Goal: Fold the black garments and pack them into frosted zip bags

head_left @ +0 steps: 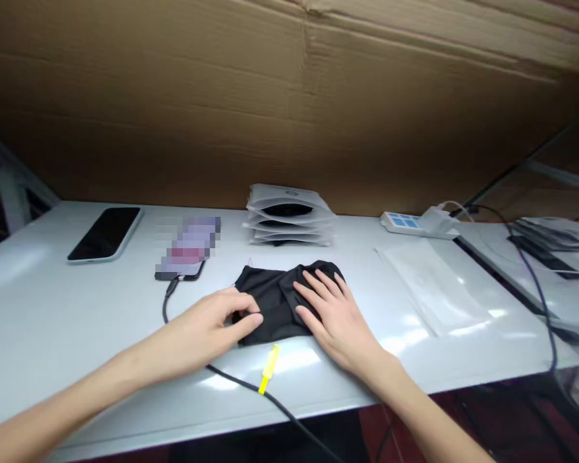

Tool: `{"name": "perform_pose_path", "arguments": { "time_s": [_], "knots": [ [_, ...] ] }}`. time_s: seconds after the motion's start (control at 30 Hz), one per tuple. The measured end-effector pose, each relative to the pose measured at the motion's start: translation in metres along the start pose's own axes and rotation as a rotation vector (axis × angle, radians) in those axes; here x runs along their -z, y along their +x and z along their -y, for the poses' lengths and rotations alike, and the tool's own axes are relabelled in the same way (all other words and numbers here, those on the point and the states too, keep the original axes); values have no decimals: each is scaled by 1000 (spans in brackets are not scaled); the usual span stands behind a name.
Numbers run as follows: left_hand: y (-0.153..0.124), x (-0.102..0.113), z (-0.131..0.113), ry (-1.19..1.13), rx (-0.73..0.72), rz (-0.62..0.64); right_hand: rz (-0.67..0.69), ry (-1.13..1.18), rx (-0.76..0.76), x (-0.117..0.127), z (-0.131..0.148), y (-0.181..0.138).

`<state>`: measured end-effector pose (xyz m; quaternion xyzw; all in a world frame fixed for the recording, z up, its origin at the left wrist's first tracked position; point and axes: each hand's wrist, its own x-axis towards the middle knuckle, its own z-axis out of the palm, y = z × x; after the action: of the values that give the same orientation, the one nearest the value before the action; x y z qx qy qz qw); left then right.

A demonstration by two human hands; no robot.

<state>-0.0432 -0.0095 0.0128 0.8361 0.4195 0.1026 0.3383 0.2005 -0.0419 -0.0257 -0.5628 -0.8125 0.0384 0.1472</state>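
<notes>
A folded piece of black cloth (274,310) lies on the white table in front of me; what kind of item it is I cannot tell. At its left edge, my left hand (226,320) is closed, with thumb and forefinger pinching the fabric. My right hand (332,316) rests flat on the cloth's right part, fingers spread and pressing on the bunched upper layer. Just below the cloth, a yellow tag (269,368) is fixed to a black cable (238,381) that passes under my left wrist.
Behind the cloth stands a stack of frosted plastic packets (290,235) with dark contents. Two phones, one dark-screened (107,233) and one pixelated (188,247), lie at left. A clear plastic bag (431,283) and a power strip (403,222) are at right. Cardboard (222,116) forms the back wall.
</notes>
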Motion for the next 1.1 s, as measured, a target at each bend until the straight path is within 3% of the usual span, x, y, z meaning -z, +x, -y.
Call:
{"name": "perform_pose_path", "arguments": {
  "time_s": [0.13,0.3,0.37,0.5,0.67,0.77,0.87,0.97,1.1],
  "knots": [
    [6,8,-4,46,-10,48,-11,4,19,2,-1,0],
    [31,21,8,334,67,-268,-3,-7,23,2,-2,0],
    [43,25,16,376,39,-257,-6,-14,22,1,-2,-1],
    [56,28,24,254,28,-124,-11,-9,22,1,-3,-2],
    [61,25,32,-172,238,-128,-8,-10,23,2,-4,-3],
    [60,21,37,-165,269,-134,0,-3,16,1,-3,-3],
    [51,19,30,103,186,-311,-5,16,22,1,-1,-2],
    [35,14,12,380,-51,-490,-62,81,8,7,-8,-3],
    [15,-5,2,512,-301,-349,-245,167,-252,25,-34,-9]
  ]
}}
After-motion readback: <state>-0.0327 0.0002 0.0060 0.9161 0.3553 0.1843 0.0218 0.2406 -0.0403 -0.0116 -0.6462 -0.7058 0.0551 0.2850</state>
